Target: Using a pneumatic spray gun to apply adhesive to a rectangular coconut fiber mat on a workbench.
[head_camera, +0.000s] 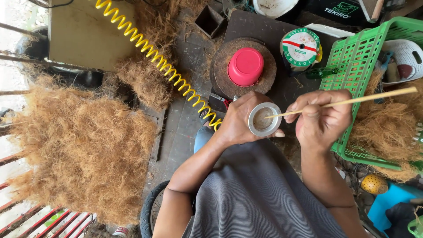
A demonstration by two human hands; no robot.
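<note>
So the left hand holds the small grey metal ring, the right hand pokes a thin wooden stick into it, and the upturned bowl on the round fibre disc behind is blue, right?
Not quite: the head view shows the upturned plastic bowl on the round brown fibre disc is pink, not blue. The rest stands: the left hand holds the small grey metal ring, and the right hand pokes the thin wooden stick into it.

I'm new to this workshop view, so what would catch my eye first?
The big heap of brown fibre on the left, and the yellow coiled hose running across it. At centre the left hand holds a small metal tin while the right hand pokes a thin stick into it, below a pink bowl.
</note>
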